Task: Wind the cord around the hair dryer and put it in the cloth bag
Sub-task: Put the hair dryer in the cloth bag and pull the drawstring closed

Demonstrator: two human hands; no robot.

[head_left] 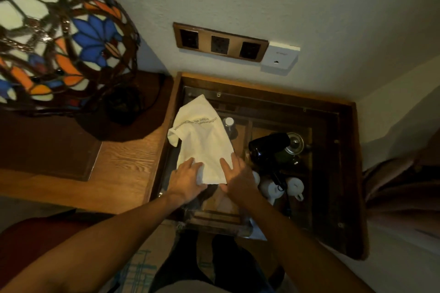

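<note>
Your left hand (187,179) and your right hand (238,175) both sit at the near edge of the cream-white cloth bag with dark printed lettering (202,140), which lies flat and slightly crumpled on the glass-topped wooden display table (345,150). Your left fingers curl round the bag's near-left corner and bunch the fabric there; your right fingers pinch the near-right edge, with the forefinger stretched along the cloth. The black hair dryer (269,145) lies on the glass just to the right of the bag, apart from both hands, its barrel pointing left and its black cord (277,179) trailing toward you from the handle. Below the glass you can see white ceramic cups (295,187) and a round metal lid (295,143). To your left, a stained-glass lamp with blue and orange flowers (59,35) stands on a wooden side table (123,162). On the wall behind, a copper-framed triple socket plate (220,41) sits beside a small white box (279,58).
</note>
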